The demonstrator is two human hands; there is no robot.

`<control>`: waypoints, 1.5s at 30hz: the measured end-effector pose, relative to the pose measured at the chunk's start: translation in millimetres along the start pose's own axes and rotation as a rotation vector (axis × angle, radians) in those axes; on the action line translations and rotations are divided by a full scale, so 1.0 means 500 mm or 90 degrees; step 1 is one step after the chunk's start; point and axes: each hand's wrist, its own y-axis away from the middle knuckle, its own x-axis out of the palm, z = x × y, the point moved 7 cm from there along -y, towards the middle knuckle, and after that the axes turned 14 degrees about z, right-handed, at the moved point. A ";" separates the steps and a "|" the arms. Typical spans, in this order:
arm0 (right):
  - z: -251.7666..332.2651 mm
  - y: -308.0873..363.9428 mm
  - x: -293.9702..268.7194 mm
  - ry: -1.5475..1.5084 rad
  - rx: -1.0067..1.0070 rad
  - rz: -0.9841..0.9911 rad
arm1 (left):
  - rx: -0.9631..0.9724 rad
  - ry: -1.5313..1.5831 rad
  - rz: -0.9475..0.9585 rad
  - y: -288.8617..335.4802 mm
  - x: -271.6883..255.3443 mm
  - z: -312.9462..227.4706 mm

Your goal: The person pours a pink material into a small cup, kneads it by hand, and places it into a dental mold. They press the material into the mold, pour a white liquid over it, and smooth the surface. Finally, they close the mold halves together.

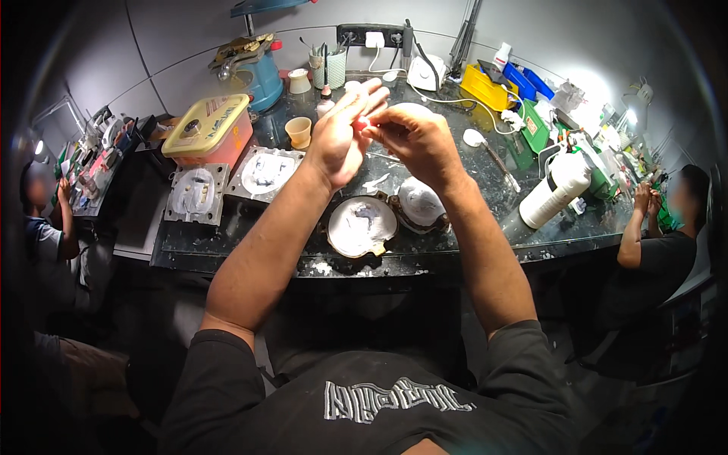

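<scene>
Over the middle of the bench, my left hand [339, 140] is open with its palm turned up and fingers stretched out. My right hand [417, 140] is closed in a pinch against that palm, on a small pinkish-red piece [362, 123]. Fingers partly hide the piece, so its exact kind cannot be made out. Below my hands lie two round metal flask halves filled with white plaster, one nearer [356, 236] and one behind to its right [419, 203]. Left of my left forearm sit two squarish metal flask halves [196, 196] [265, 173], also plaster-filled.
A pink tub with a yellowish lid [208, 125] and a small tan cup [299, 130] stand left. On the right are a white bottle [556, 191], a plaster-smeared brush-like tool [500, 163], and yellow [485, 85] and blue bins. Other people work at both sides.
</scene>
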 end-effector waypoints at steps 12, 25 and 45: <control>0.013 0.002 0.037 0.136 -0.068 -0.156 | -0.142 0.237 0.199 0.017 0.064 -0.003; -0.008 -0.021 0.000 0.132 -0.152 -0.035 | -0.142 -0.146 0.101 0.034 -0.022 -0.035; -0.059 -0.033 0.012 0.133 -0.072 0.032 | -0.349 -0.079 0.170 0.049 -0.010 0.006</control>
